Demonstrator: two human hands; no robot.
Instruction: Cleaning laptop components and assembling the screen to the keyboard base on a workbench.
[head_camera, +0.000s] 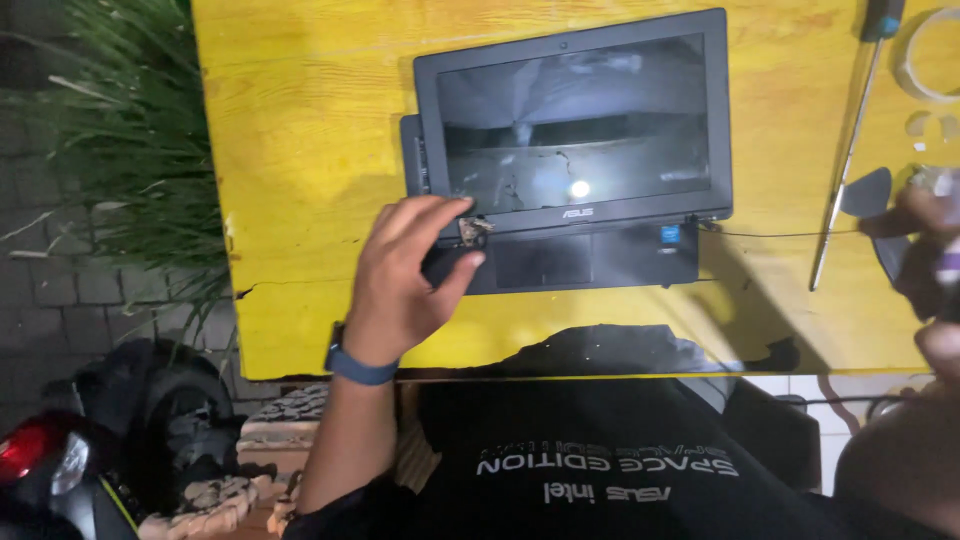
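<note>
From my feed I see my left hand (405, 270) curled loosely over the lower left corner of a small dark laptop (575, 150), thumb and fingertips pinching at the hinge area where a bit of metal hardware shows; a blue band (360, 368) sits on that wrist. The laptop lies open near the middle of the yellow desk (300, 150), its screen tilted back and glaring with a reflected light. My right hand (935, 250) is at the far right edge, blurred, and I cannot tell how open it is or what it grips. Near it a long screwdriver (848, 160) lies on the desk, with a roll of tape (925, 60) at the top right corner.
</note>
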